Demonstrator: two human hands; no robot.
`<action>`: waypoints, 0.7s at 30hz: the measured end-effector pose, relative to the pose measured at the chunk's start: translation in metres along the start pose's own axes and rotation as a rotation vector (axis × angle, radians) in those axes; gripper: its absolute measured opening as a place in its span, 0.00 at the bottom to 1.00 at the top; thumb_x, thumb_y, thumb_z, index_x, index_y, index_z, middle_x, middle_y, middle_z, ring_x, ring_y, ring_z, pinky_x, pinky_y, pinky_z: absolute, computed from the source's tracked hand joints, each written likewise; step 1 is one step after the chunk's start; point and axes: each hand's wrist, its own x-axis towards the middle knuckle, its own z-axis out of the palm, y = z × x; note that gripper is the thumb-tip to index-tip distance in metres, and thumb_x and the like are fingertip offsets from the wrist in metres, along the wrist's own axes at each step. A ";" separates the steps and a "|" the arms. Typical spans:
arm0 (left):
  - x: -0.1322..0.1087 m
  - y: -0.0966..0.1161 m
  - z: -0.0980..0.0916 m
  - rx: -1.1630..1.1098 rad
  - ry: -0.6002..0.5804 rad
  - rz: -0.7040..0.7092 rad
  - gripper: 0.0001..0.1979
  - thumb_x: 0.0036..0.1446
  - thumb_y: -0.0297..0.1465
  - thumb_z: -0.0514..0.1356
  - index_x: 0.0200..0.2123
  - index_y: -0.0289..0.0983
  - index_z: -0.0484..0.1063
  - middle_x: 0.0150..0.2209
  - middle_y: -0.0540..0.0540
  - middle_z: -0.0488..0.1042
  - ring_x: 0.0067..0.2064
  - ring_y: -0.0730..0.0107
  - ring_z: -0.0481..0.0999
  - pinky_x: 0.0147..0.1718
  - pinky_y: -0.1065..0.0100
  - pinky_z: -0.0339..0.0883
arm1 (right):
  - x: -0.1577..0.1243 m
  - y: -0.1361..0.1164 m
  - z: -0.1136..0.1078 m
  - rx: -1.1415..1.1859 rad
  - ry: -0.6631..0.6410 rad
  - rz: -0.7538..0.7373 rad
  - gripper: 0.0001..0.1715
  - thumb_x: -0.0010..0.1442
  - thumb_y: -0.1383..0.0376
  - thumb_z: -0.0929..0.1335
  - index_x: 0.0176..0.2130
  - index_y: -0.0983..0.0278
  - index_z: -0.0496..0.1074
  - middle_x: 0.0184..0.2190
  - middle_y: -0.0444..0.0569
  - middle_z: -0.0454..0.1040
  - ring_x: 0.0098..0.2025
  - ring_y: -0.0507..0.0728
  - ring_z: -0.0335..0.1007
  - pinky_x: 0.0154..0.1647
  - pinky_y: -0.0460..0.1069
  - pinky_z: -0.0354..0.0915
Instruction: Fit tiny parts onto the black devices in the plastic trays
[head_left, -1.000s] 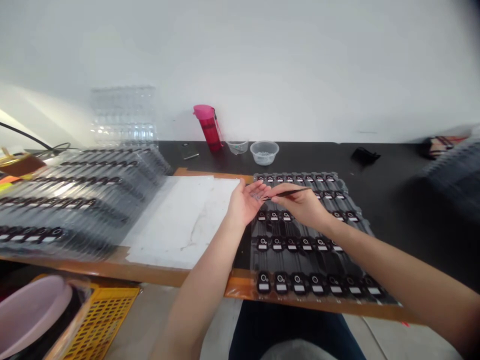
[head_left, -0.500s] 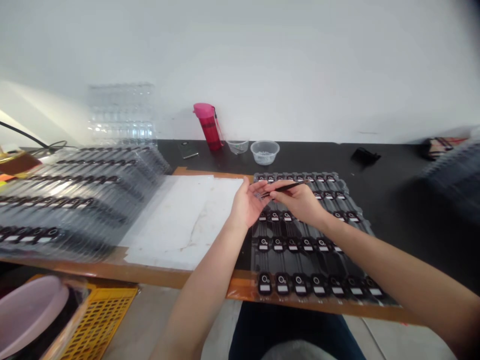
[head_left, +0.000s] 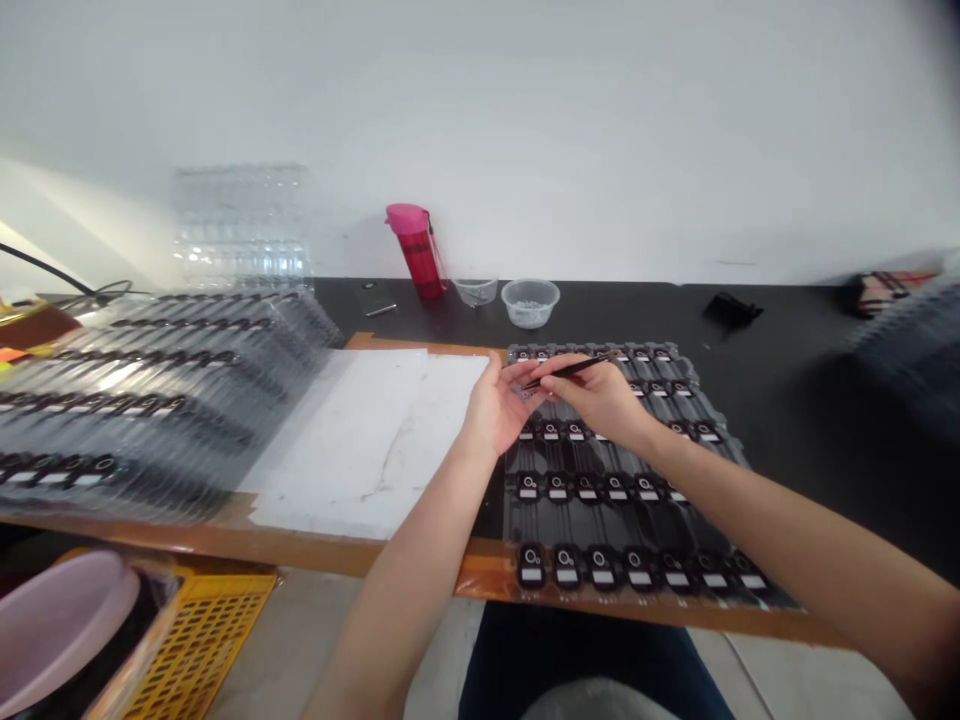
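Note:
My left hand (head_left: 496,405) is cupped palm up over the left edge of a clear plastic tray (head_left: 712,425) that holds rows of small black parts with white labels. Tiny pale bits seem to lie in that palm. My right hand (head_left: 600,396) pinches black tweezers (head_left: 566,371), and their tips point into the left palm. Both hands hover just above the tray's upper rows.
A white sheet (head_left: 375,430) lies left of the tray on a brown board. A stack of similar filled trays (head_left: 142,390) fills the left. At the back stand a pink bottle (head_left: 412,250), two small clear bowls (head_left: 529,302) and empty clear trays (head_left: 244,225). A yellow crate (head_left: 199,640) sits below.
Both hands have drifted slightly up and away over the tray. The tweezers' tips have stayed at the left palm.

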 end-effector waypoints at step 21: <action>-0.001 -0.004 0.001 0.020 0.046 -0.087 0.11 0.61 0.29 0.53 0.30 0.31 0.70 0.24 0.45 0.72 0.26 0.74 0.74 0.28 0.72 0.71 | 0.002 -0.005 -0.005 0.073 0.141 0.035 0.14 0.50 0.55 0.72 0.33 0.62 0.75 0.35 0.47 0.77 0.34 0.54 0.74 0.35 0.49 0.73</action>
